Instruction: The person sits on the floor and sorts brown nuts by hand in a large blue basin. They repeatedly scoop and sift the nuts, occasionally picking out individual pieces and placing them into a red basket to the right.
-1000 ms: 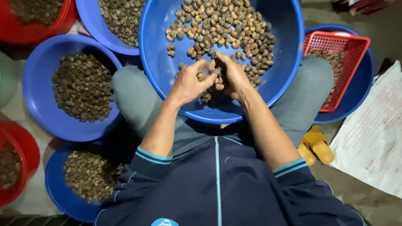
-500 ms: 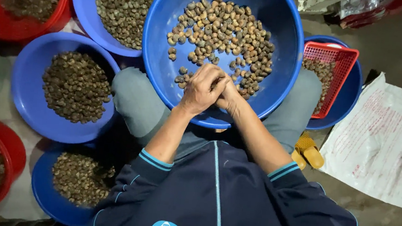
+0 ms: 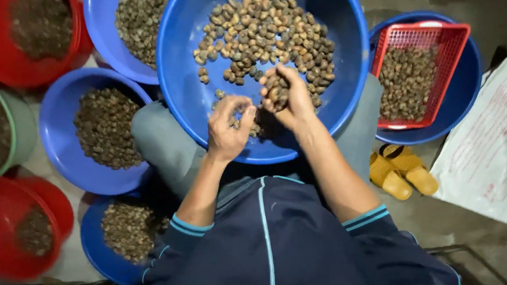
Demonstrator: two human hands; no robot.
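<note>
The right hand (image 3: 289, 96) cups a few nuts (image 3: 275, 92) over the big blue bowl (image 3: 188, 43). The left hand (image 3: 228, 129) pinches one. They look small, hard and light, easy to pick by the sides.

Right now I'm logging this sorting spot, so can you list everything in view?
big basin: 1, blue, on the lap, holds brown nuts
smaller blue basins: 4, around it, holding nuts
red basins: 2, left side
green bucket: 1, far left
red basket: 1, inside the right blue basin
yellow sandals: 2, floor, right
white sack: 1, far right
left hand: over the basin's near edge
right hand: grip full of nuts
</note>
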